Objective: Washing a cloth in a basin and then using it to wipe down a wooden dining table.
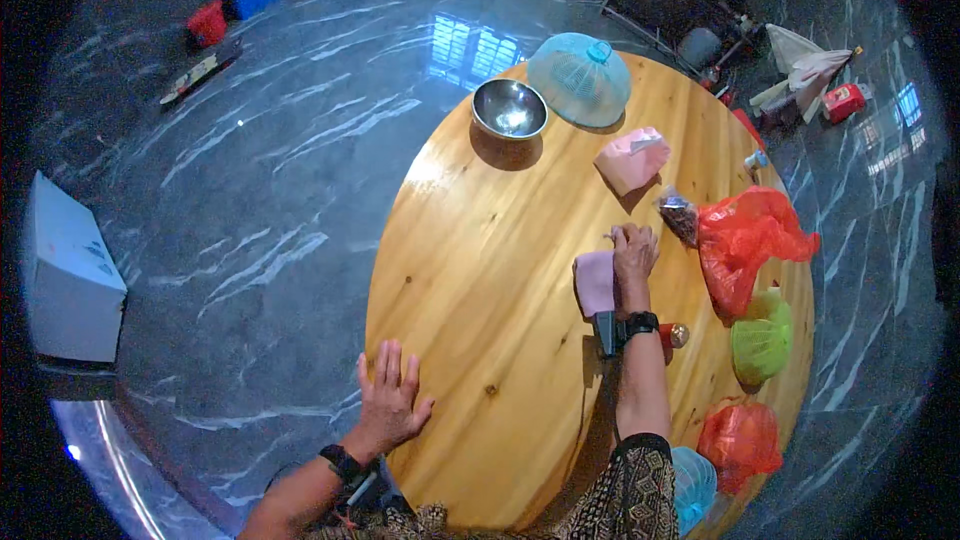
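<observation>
My left hand [392,395] rests palm down at the left edge of the round wooden table [480,330], its fingers apart and holding nothing. Farther right, my right hand [636,249] has its fingers curled just beside a folded lilac cloth [595,283]. A small greyish bit shows at the fingertips; whether they grip it is unclear. Below the cloth, a dark grey object [606,334] lies against my right wrist, partly covered. A red cylinder with a gold-coloured top [677,335] stands right of that wrist. Beyond the hand lies a folded pink cloth [634,159].
A steel bowl [510,109] and a blue mesh food cover [579,82] occupy the far end. Along the right side are a packet of dark contents [678,219], a red plastic bag [742,244], a green mesh basket [762,337], another red bag [741,436] and a blue mesh basket [694,486].
</observation>
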A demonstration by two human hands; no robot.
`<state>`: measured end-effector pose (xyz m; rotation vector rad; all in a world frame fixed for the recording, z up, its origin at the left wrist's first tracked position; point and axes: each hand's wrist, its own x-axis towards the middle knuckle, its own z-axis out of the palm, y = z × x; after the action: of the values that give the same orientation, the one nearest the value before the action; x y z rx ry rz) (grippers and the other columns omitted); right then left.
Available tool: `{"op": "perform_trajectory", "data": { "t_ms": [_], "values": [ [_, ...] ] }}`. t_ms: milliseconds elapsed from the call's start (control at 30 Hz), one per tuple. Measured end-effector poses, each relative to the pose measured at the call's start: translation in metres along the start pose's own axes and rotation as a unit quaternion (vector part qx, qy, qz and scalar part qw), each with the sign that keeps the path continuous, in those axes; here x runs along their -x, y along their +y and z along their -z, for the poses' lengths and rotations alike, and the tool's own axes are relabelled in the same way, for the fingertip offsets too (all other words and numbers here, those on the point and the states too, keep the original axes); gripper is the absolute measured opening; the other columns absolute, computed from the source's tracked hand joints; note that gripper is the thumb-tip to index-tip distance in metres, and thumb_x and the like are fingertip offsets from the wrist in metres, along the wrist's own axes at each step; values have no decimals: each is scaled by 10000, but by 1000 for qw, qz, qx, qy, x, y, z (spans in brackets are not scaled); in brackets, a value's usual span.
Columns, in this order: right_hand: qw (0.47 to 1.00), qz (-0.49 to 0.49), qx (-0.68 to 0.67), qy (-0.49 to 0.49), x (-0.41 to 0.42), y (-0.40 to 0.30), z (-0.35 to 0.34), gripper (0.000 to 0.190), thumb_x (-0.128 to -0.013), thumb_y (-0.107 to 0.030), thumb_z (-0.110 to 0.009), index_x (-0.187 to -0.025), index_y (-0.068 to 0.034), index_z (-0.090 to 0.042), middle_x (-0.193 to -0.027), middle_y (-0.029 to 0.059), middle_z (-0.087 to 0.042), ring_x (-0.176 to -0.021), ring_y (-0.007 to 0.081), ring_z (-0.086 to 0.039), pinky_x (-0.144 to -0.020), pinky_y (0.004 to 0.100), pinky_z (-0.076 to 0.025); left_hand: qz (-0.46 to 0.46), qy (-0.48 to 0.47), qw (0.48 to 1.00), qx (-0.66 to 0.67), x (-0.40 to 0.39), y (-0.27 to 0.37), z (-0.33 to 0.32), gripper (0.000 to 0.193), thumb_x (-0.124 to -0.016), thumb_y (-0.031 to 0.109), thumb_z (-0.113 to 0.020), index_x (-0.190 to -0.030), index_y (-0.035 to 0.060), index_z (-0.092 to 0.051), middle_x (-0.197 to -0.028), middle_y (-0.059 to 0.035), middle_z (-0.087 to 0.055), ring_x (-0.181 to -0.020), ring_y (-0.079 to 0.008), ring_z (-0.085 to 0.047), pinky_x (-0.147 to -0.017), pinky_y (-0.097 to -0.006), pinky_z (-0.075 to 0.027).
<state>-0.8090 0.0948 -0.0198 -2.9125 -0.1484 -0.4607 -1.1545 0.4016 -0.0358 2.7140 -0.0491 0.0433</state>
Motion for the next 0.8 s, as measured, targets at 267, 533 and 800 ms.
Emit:
{"op": "perform_trajectory", "data": {
  "t_ms": [267, 533, 800],
  "values": [
    [991, 30, -95, -93, 41, -12, 15, 250, -847, -359, -567, -883, -132, -664, -930, 119, -544, -961, 311, -498, -820, 464, -378, 13, 7, 1000, -26, 2, -4, -1, 760, -762, 362, -632, -1358, 27, -299, -1445, -287, -190, -1364, -420, -151, -1037, -655, -92],
    [1000, -28, 1, -3, -7, 14, -7, 195, -852, -318, -570, -887, -150, -663, -933, 115, -560, -965, 310, -508, -814, 467, -384, -5, -12, 1000, -2, 0, 2, 1, 773, -757, 369, -643, -1358, 22, -302, -1440, -297, -186, -1363, -428, -146, -1036, -656, -91],
    [989, 26, -103, -106, 35, 8, 9, 213, -832, -326, -595, -868, -130, -669, -899, 113, -578, -948, 317, -523, -806, 464, -393, 0, 8, 1000, -17, 2, 0, 0, 771, -755, 365, -641, -1358, 22, -303, -1435, -299, -197, -1360, -431, -155, -1031, -663, -96]
  ]
}}
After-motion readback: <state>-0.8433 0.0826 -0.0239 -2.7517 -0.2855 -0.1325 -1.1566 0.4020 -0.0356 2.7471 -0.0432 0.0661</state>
